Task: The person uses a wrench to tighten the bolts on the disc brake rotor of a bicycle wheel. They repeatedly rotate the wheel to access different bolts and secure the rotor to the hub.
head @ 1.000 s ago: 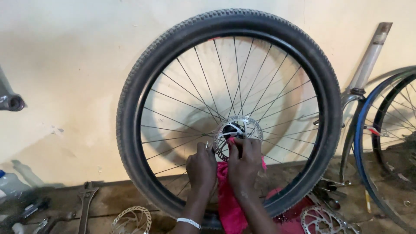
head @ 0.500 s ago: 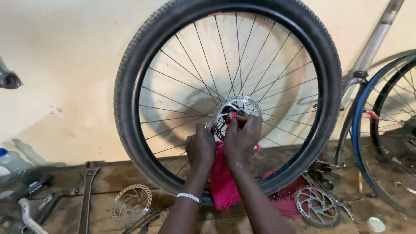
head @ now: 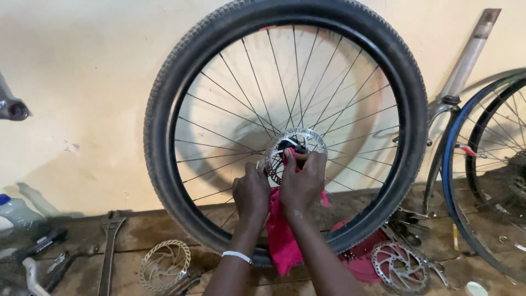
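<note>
Head view: a bicycle wheel [head: 285, 131] stands upright against a pale wall, its tyre on the wooden floor. Both hands meet at the hub, where a brake disc [head: 296, 147] sits. The right hand [head: 302, 181] is closed around a pink rag [head: 282, 233], pressing it on the disc; the cloth hangs down between the forearms. The left hand [head: 251, 189], fingers curled, touches the disc's left edge; what it grips cannot be told. Loose discs [head: 164, 265] and a wrench [head: 109, 241] lie on the floor.
</note>
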